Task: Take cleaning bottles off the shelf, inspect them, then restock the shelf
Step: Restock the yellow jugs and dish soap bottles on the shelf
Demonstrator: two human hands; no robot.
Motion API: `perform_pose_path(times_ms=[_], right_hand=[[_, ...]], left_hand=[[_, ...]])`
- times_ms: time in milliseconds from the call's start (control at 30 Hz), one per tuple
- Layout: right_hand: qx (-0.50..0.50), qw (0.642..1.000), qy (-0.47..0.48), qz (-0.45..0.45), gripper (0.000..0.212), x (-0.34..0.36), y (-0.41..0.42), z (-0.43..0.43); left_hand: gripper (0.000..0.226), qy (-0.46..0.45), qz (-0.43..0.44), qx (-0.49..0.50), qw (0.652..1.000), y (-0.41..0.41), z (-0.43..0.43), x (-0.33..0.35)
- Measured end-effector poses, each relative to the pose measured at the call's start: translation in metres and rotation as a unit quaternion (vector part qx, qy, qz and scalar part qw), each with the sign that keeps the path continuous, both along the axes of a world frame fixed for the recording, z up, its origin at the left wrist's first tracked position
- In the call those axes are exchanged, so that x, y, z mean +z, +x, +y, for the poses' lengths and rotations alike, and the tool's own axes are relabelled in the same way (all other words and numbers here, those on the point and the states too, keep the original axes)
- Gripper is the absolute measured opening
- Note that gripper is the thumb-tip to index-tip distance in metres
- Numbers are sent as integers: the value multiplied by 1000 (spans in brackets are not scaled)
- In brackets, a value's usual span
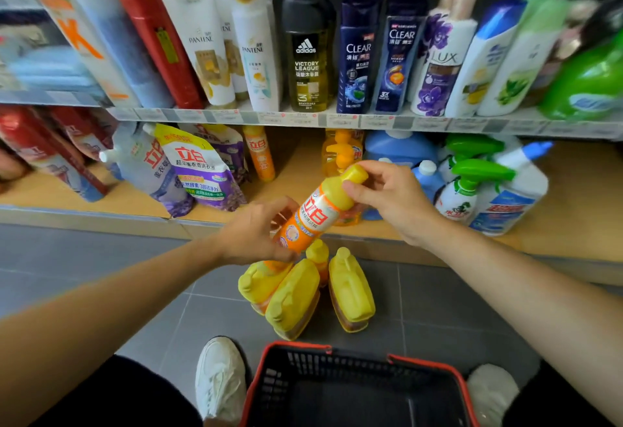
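An orange bottle with a yellow cap (pixel 315 214) is held tilted in front of the lower shelf (pixel 303 170). My left hand (pixel 251 233) grips its lower end. My right hand (pixel 387 196) pinches its yellow cap end. Below them, three yellow jugs (pixel 293 295) and a small orange bottle (pixel 318 254) stand on the grey floor. One more orange bottle (pixel 259 152) stands on the lower shelf, with a yellow pump bottle (pixel 340 150) to its right.
A black basket with a red rim (pixel 354 389) sits on the floor between my white shoes (pixel 220 379). Purple refill pouches (pixel 199 167) lean on the lower shelf at left, green spray bottles (pixel 472 177) at right. Shampoo bottles (pixel 306 56) fill the upper shelf.
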State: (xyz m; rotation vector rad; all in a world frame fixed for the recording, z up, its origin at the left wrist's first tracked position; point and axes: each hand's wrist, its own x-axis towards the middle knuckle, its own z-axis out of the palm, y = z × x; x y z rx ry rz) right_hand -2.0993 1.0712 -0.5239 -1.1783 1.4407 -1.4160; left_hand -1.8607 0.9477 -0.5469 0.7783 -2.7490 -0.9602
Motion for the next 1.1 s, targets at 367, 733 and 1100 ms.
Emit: perform_pose_path(times_ms=[367, 733, 1100], right_hand=[[45, 997, -33, 54, 35, 23, -8, 49], [104, 974, 22, 200, 34, 20, -34, 74], [103, 973, 71, 192, 31, 18, -38, 75]], left_hand=[[64, 169, 139, 36, 975, -23, 68, 9], [71, -46, 14, -8, 999, -39, 69, -3], [49, 119, 16, -57, 991, -49, 70, -14]])
